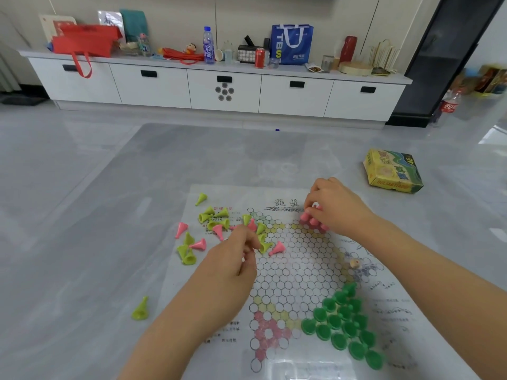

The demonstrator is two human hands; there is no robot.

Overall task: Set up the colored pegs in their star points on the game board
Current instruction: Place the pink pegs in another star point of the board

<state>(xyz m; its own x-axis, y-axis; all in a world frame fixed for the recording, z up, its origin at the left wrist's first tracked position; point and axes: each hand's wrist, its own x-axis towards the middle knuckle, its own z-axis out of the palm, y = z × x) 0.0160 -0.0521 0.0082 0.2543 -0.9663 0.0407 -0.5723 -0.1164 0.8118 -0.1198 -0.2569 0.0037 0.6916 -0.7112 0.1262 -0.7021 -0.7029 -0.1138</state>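
Observation:
The paper game board lies flat on the grey floor. Dark green pegs stand packed in its near right star point. A few pink pegs stand in the far right point, where my right hand pinches a pink peg among them. My left hand hovers over the board's left part with curled fingers near loose pegs; I cannot tell whether it holds one. Yellow-green pegs and pink pegs lie scattered at the board's far left.
One yellow-green peg lies alone on the floor at the near left. A yellow game box sits to the far right. A small tan die-like piece rests on the board's right. A white cabinet with clutter stands along the far wall.

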